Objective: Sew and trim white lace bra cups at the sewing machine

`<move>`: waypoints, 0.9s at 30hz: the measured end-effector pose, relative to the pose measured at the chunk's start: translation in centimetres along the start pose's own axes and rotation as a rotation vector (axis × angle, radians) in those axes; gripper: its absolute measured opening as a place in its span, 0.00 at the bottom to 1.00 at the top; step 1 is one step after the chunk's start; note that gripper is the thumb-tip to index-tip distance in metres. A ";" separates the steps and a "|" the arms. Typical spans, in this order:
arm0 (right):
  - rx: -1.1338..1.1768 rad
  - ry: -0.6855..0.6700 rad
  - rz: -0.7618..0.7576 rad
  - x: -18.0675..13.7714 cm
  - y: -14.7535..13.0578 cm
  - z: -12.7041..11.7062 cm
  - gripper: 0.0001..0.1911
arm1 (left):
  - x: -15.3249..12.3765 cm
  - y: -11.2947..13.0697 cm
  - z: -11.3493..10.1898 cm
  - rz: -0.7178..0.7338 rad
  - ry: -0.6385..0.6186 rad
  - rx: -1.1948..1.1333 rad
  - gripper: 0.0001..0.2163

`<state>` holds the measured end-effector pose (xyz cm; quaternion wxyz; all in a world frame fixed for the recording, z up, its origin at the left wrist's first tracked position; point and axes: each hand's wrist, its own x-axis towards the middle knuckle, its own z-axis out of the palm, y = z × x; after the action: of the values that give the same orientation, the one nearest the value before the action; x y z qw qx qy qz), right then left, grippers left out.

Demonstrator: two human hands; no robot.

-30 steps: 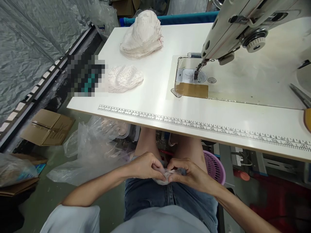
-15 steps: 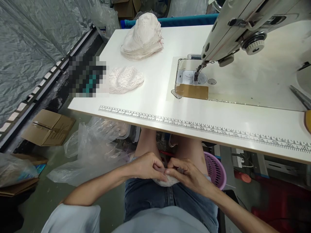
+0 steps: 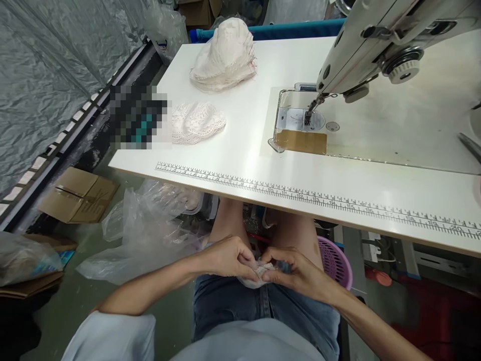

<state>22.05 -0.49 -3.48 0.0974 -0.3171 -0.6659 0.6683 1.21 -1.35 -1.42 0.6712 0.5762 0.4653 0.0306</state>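
Note:
Over my lap, a small piece of whitish fabric (image 3: 259, 277) is pinched between both hands; much of it is hidden by the fingers. My left hand (image 3: 231, 258) grips its left side with thumb and fingers. On its right side, my right hand (image 3: 291, 271) holds the fabric in a pinch. Above my knees is the white sewing table (image 3: 240, 155). A lace-edged white fabric piece (image 3: 199, 123) lies on its left part, and a stack of whitish fabric pieces (image 3: 225, 55) rests behind that.
A sewing machine (image 3: 376, 50) stands on the table's right half, with scissors (image 3: 469, 147) at the far right. A printed ruler runs along the front edge. Below are a purple basket (image 3: 336, 260), a clear plastic bag (image 3: 143, 240) and a cardboard box (image 3: 78, 195).
My fingertips have moved slightly apart, and more of the fabric shows between them. The view has shifted a little, so the table and machine appear slightly displaced.

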 end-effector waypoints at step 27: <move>-0.005 0.092 0.002 -1.1 1.5 0.3 0.13 | -0.3 -0.5 0.2 0.000 0.053 -0.030 0.11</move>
<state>23.20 -1.50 -4.60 0.1266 -0.3484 -0.6620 0.6514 0.94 -1.78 -1.64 0.6673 0.5650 0.4824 0.0528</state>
